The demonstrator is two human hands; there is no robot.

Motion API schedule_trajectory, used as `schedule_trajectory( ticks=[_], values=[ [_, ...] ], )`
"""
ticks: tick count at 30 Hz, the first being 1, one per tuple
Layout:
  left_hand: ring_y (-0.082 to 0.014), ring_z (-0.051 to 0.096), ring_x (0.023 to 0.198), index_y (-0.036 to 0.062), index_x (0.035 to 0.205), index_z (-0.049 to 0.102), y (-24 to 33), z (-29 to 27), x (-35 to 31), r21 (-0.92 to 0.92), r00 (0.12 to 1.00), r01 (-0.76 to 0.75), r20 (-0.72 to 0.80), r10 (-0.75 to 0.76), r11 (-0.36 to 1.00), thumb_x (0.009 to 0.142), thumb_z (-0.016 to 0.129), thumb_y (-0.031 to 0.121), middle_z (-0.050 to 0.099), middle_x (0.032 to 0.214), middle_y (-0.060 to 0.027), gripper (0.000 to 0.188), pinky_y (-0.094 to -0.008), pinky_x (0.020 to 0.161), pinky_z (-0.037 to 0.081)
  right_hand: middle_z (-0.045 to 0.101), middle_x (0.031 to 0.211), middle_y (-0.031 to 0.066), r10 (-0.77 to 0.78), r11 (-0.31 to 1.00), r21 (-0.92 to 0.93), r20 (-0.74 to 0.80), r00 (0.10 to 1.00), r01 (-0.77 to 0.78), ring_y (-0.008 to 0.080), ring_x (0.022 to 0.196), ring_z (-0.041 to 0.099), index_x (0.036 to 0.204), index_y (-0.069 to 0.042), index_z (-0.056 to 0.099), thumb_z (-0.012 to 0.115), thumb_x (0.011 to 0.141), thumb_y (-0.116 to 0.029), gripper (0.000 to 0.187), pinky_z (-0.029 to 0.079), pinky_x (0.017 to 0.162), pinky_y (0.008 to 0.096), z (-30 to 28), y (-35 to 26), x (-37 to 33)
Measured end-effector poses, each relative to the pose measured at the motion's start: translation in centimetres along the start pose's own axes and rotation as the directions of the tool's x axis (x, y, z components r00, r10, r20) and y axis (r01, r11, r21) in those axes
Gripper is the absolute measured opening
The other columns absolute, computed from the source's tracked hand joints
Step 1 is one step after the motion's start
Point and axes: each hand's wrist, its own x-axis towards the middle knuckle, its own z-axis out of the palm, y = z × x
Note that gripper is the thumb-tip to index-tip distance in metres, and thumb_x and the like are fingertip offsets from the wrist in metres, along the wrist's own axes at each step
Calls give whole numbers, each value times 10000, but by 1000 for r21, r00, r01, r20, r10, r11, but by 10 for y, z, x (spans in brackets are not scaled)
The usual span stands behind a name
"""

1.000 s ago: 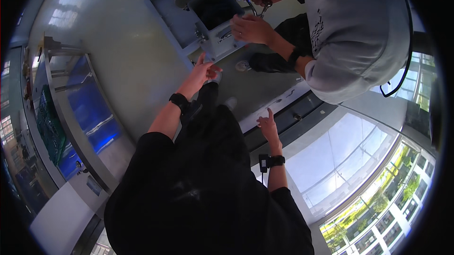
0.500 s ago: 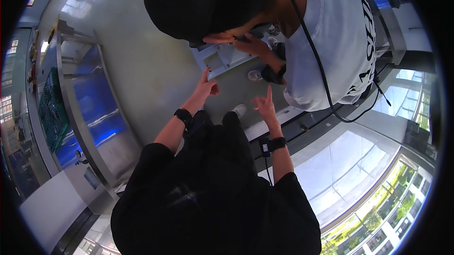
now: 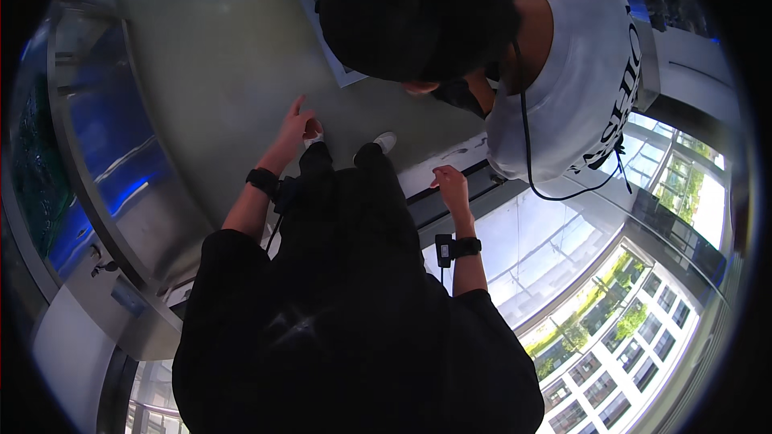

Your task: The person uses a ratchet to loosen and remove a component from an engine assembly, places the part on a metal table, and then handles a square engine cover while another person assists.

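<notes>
no packages, signs or screens show clearly; dark printed lettering (image 3: pixel 623 72) runs down a nearby person's white shirt (image 3: pixel 575 56)

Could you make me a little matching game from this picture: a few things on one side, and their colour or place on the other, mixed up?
Things:
1. Left hand
2. Right hand
3. Co-worker's shirt
4. Co-worker's cap

Descriptions:
A. White, with dark print
B. Black, top of the picture
C. Empty, one finger pointing out over the floor
D. Empty, fingers curled, near the dark floor rail

Pairs: 1-C, 2-D, 3-A, 4-B
</notes>
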Motion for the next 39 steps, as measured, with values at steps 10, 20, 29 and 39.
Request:
schedule_trajectory(
  ticks=[10,20,29,39],
  values=[
    [-142,621,708,78,1302,498,-7,-33,-14,35,997,24,-75,-21,999,967,469,250,611,768,-36,378,-296,692,503,603,504,100,141,948,-286,-24,990,-142,195,525,635,608,-6,646,487,958,-433,575,506,560,330,16,-47,6],
    [-218,659,685,23,902,594,-20,-18,-24,440,961,-118,-175,213,890,852,473,210,670,748,-101,227,-352,660,503,669,619,127,82,984,-176,287,954,-32,210,568,658,660,29,681,361,1010,-421,653,534,596,311,11,-36,17],
    [-337,634,824,36,900,616,-26,-72,-43,568,935,-114,-215,280,815,818,470,214,668,846,-153,244,-431,735,485,667,788,103,-40,994,-81,340,939,72,178,689,660,885,11,641,475,976,-285,352,530,632,291,28,-18,35],
    [-438,620,822,-17,776,643,-83,-199,-133,611,877,186,-457,151,769,769,484,199,649,857,-254,268,-483,729,482,656,808,98,-76,997,51,371,925,62,186,706,652,945,-20,609,523,960,-323,315,525,637,291,31,28,34]
  ],
)
